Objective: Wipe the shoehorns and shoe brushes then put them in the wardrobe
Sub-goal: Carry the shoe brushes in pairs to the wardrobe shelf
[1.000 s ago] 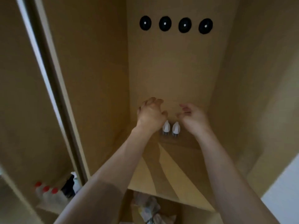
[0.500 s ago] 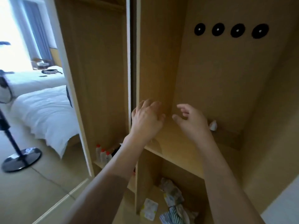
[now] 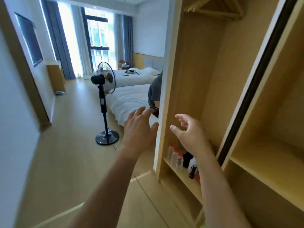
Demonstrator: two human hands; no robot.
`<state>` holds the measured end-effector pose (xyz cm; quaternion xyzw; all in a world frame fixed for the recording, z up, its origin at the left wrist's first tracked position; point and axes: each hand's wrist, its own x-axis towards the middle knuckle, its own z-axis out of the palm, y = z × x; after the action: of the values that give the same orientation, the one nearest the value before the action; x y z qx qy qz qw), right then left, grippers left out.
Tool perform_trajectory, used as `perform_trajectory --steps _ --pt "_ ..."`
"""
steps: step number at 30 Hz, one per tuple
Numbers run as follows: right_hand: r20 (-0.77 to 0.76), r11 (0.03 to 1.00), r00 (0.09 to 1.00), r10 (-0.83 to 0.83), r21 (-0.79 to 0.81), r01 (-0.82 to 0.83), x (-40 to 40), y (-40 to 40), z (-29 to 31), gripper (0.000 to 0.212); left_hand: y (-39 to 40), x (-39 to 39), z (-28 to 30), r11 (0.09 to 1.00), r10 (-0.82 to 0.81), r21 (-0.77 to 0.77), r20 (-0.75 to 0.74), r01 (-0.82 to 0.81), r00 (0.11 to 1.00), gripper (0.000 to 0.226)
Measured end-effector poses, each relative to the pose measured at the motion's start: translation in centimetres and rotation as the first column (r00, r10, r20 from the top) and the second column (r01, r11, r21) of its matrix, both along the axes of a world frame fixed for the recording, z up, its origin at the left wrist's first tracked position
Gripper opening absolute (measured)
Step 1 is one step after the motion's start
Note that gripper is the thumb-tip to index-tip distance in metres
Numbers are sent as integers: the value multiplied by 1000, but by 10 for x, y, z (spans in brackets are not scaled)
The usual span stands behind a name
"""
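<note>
Now, head view only. Left hand (image 3: 139,129) at centre frame, fingers spread and nearly straight, holding nothing, raised in front of the bed (image 3: 130,99) and just left of the wardrobe (image 3: 167,96) edge. Right hand (image 3: 190,134) just right of centre, inside the left wardrobe bay, fingers loosely bent and apart, thumb out, also holding nothing. Both forearms bare, running up from the bottom edge.

Shoehorns and shoe brushes: nowhere visible, so position cannot be told.

Wardrobe of pale wood over the right half of the frame. Dark vertical strip (image 3: 256,79) between its two bays. Wooden hangers (image 3: 213,9) at upper right. Low shelf (image 3: 182,176) at lower centre, carrying a row of small bottles (image 3: 175,156) with red caps, then darker containers partly hidden behind the right forearm. Bare shelf at far right (image 3: 263,163).

Standing fan (image 3: 105,83) left of centre on the wooden floor (image 3: 65,145), round black base near the bed corner. Second bed further back, small items on it too blurred to name. Window (image 3: 98,38) and grey-blue curtains (image 3: 56,38) at upper left. Seated person in a grey top (image 3: 155,91), mostly hidden behind the wardrobe edge.
</note>
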<state>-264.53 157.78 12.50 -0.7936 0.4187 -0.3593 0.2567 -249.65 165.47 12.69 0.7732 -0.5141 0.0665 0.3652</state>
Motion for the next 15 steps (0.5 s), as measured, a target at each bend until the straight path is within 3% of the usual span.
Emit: perform_trajectory --steps 8,15 --pt "-21 987 987 156 -24 -157 159 52 -21 48 87 143 -14 969 246 26 -25 -246 969 51" --pt "-24 938 938 345 -19 -345 272 56 -35 52 107 241 -31 911 409 60 -34 -407 912 52"
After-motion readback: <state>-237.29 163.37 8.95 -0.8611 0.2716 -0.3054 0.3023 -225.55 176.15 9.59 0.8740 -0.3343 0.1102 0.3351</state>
